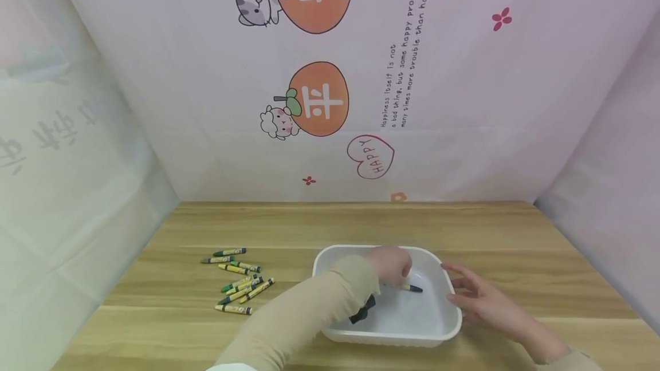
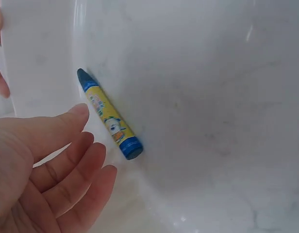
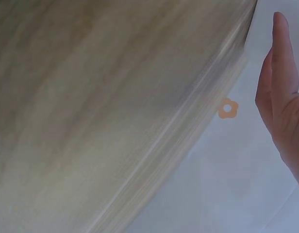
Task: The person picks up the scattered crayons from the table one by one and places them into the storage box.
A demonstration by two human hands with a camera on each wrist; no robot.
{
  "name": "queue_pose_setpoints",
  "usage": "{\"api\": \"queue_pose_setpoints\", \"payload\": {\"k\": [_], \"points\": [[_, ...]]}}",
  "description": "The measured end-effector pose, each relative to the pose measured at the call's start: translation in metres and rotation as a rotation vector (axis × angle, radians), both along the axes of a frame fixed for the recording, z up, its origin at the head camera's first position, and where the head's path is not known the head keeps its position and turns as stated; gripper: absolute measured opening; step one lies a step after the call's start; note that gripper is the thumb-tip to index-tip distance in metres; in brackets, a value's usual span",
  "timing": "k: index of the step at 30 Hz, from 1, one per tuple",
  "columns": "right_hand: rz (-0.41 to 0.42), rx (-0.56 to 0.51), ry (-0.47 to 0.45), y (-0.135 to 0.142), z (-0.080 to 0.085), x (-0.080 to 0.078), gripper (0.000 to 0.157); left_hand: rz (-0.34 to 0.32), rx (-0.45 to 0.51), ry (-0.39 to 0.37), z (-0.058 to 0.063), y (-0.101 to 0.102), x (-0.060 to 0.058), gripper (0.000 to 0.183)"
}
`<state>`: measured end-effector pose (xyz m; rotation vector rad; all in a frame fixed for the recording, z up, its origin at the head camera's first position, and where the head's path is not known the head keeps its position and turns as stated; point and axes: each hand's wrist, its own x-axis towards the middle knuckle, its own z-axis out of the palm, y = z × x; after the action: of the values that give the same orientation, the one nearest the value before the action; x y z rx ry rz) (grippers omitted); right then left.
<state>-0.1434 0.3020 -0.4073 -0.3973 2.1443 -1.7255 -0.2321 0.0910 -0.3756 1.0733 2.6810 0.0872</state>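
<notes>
A white plastic basin (image 1: 392, 334) stands on the wooden table. Inside it lies one crayon (image 2: 108, 114) with a yellow wrapper, blue bands and a dark blue-green tip. My left hand (image 2: 57, 165) reaches into the basin beside this crayon; thumb and fingers are loosely bent, with a gap between them and the crayon. In the head view the left hand hides part of the crayon. At the basin's right side, my right hand (image 1: 482, 302) touches the rim with fingers fairly straight. The right wrist view shows that hand (image 3: 283, 92) with extended fingers.
Several crayons (image 1: 234, 310) with yellow wrappers and green or blue tips lie loosely grouped on the table (image 1: 289, 222), left of the basin. A printed white sheet (image 1: 443, 159) hangs behind the table. A dark strap mount (image 1: 362, 310) sits on the left wrist.
</notes>
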Motion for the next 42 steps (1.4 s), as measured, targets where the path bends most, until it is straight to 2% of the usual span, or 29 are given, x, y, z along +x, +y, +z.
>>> {"api": "queue_pose_setpoints", "payload": {"k": [5,9,11,18,23,26,30,33,36,42], "points": [[0.011,-0.015,-0.008,0.002,-0.003,0.001,0.059,-0.022,0.034,-0.045,0.005,-0.003,-0.002,0.012],[0.015,-0.027,-0.012,0.002,-0.005,0.001,0.056,-0.035,0.100,-0.106,0.020,-0.011,-0.003,0.014],[0.016,-0.030,-0.011,0.001,-0.005,0.001,0.056,-0.043,0.137,-0.112,0.029,-0.018,-0.005,0.015],[0.001,-0.028,-0.015,0.000,-0.007,0.001,0.056,-0.046,0.261,-0.107,0.050,-0.054,-0.009,0.018],[-0.005,-0.019,-0.013,0.000,-0.007,0.001,0.057,-0.012,0.334,-0.087,0.060,-0.089,-0.009,0.015],[-0.007,-0.007,-0.008,-0.001,-0.005,0.000,0.058,0.008,0.399,-0.079,0.061,-0.115,-0.007,0.013],[-0.005,0.006,-0.011,-0.001,-0.002,-0.001,0.060,0.021,0.489,-0.071,0.057,-0.151,-0.002,0.011],[0.006,0.001,-0.010,0.000,-0.001,-0.002,0.057,0.034,0.529,-0.045,0.055,-0.176,0.003,0.011],[0.017,-0.006,0.000,0.001,-0.001,-0.001,0.053,0.061,0.543,-0.029,0.054,-0.198,0.009,0.012],[0.022,-0.006,-0.005,0.000,-0.001,0.000,0.052,0.146,0.515,-0.039,0.042,-0.239,0.020,0.011]]}}
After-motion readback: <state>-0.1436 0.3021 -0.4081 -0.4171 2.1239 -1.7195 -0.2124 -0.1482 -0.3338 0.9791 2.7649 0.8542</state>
